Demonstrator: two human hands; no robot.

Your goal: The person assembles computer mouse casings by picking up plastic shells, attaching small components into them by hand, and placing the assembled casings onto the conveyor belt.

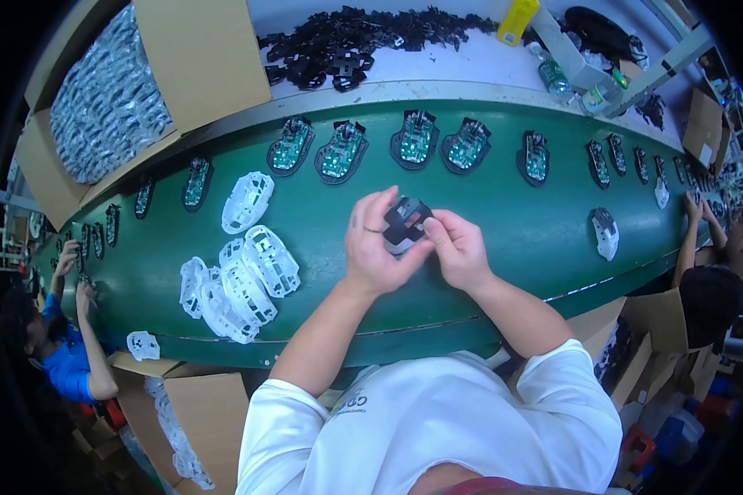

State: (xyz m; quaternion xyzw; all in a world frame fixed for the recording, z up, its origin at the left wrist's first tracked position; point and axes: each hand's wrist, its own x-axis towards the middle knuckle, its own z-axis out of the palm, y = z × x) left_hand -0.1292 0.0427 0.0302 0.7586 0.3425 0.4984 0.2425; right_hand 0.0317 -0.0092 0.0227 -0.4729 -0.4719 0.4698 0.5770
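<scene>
In front of me, above the green work surface, both hands hold a black plastic part with cut-outs (406,223) that seems to sit against a paler shell piece. My left hand (373,243) cups it from the left and below, with the thumb along its lower edge. The thumb and fingers of my right hand (456,247) pinch its right edge. White plastic mouse shells lie left of my hands: one alone (248,202), and several overlapping in a pile (246,289). Beyond my hands stand mouse bases with green circuit boards (414,140), spaced in a row.
Loose black plastic parts (338,54) are heaped on the white shelf behind the green belt (330,227). A carton of wrapped grey shells (111,103) stands at the far left. A black-and-white mouse shell (606,233) lies to the right. Co-workers' hands (695,208) work at both ends.
</scene>
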